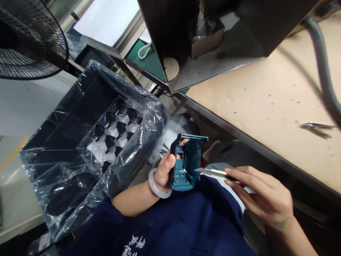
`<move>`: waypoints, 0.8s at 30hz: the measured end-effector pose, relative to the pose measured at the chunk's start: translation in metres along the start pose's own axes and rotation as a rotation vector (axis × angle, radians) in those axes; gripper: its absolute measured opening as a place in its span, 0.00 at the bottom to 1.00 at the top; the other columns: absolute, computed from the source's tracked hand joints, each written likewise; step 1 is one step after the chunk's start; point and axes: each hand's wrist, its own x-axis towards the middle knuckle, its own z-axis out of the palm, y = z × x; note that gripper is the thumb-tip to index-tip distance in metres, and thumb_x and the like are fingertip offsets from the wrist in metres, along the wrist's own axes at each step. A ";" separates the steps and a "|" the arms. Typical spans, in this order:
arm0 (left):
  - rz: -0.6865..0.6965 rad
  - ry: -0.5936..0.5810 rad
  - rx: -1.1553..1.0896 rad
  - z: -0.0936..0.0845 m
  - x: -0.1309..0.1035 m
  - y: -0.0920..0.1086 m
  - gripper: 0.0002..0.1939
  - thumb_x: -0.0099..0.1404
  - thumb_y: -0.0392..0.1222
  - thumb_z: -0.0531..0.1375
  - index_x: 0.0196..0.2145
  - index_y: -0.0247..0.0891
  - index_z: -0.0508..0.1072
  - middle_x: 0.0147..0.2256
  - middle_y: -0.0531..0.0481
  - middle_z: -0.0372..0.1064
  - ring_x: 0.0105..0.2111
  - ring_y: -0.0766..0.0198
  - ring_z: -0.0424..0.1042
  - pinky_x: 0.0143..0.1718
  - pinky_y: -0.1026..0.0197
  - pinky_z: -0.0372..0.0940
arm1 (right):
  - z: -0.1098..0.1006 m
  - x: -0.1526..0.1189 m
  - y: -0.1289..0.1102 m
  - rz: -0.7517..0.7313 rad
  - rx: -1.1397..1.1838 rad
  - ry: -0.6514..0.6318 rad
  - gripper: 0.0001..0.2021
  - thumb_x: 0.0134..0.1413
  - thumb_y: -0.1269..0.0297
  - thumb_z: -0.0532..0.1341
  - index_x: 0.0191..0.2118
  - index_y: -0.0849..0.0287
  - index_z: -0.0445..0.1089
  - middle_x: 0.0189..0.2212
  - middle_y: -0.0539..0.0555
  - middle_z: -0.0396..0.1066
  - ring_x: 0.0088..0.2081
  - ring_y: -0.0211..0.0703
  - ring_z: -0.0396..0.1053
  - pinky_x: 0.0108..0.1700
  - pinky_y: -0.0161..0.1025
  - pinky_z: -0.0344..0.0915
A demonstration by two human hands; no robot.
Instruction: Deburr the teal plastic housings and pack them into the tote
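My left hand (165,170), with a pale bangle (158,185) on its wrist, is closed round a teal and black plastic housing (180,180). The housing's hollow inside faces me and shows ribs, posts and a square opening. In my right hand (262,193) I grip a slim knife (213,172) by its dark handle, fingers pinched together. Its pointed metal blade reaches left to the lower right edge of the housing; whether it touches cannot be made out.
Left of me stands a dark crate (61,121) lined with clear plastic, holding several dark parts. A black fan (32,42) is at upper left. The wooden bench (239,92) on the right carries a metal box (226,67), a grey hose (322,64) and nippers (317,128).
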 end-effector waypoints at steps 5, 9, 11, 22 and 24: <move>0.013 -0.002 -0.001 -0.002 0.000 -0.001 0.49 0.55 0.71 0.70 0.66 0.42 0.67 0.50 0.39 0.77 0.40 0.51 0.78 0.34 0.56 0.72 | 0.002 0.002 -0.002 0.045 -0.015 0.049 0.16 0.61 0.77 0.67 0.52 0.55 0.78 0.36 0.56 0.80 0.33 0.44 0.80 0.33 0.36 0.77; 0.042 0.025 0.000 -0.003 0.001 0.001 0.46 0.54 0.70 0.71 0.61 0.40 0.71 0.50 0.39 0.77 0.45 0.49 0.78 0.46 0.49 0.73 | 0.002 0.002 -0.004 0.066 0.109 0.002 0.15 0.62 0.77 0.66 0.51 0.54 0.78 0.33 0.55 0.80 0.30 0.43 0.78 0.31 0.36 0.76; 0.040 0.029 -0.003 -0.004 0.000 0.001 0.43 0.54 0.70 0.71 0.58 0.40 0.72 0.47 0.40 0.78 0.43 0.50 0.78 0.47 0.49 0.74 | 0.002 0.001 -0.005 0.141 0.090 0.071 0.15 0.61 0.77 0.66 0.50 0.54 0.78 0.35 0.55 0.80 0.31 0.43 0.78 0.32 0.36 0.76; 0.070 0.021 0.057 -0.005 -0.003 0.001 0.46 0.54 0.70 0.72 0.62 0.40 0.72 0.52 0.38 0.77 0.53 0.42 0.77 0.54 0.42 0.74 | 0.006 -0.002 -0.010 0.361 0.176 0.154 0.03 0.61 0.69 0.68 0.39 0.54 0.74 0.28 0.50 0.74 0.25 0.38 0.70 0.27 0.33 0.68; 0.069 0.003 0.076 -0.003 -0.005 -0.003 0.44 0.54 0.69 0.72 0.61 0.41 0.73 0.48 0.40 0.79 0.50 0.43 0.79 0.52 0.43 0.74 | 0.015 0.002 -0.015 0.478 0.305 0.192 0.10 0.61 0.62 0.70 0.32 0.55 0.69 0.23 0.46 0.66 0.22 0.36 0.63 0.23 0.32 0.62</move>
